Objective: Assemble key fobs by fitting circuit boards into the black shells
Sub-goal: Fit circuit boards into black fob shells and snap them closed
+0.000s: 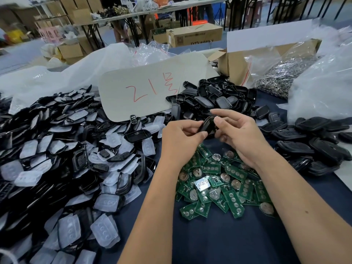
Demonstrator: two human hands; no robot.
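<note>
Both my hands meet above the table's middle around one black key fob shell (208,125). My left hand (181,138) pinches its left side between thumb and fingers. My right hand (237,133) grips its right side, index finger stretched over the top. Whether a board sits inside the shell is hidden by my fingers. Below my hands lies a heap of green circuit boards (222,183) with round battery contacts. A pile of black shells (213,100) lies just behind my hands.
A large heap of black frames and translucent button pads (62,159) covers the left. Closed black fobs (312,143) are stacked at the right. A card marked in red (144,92), a cardboard box (234,67) and a bag of metal rings (280,77) stand behind.
</note>
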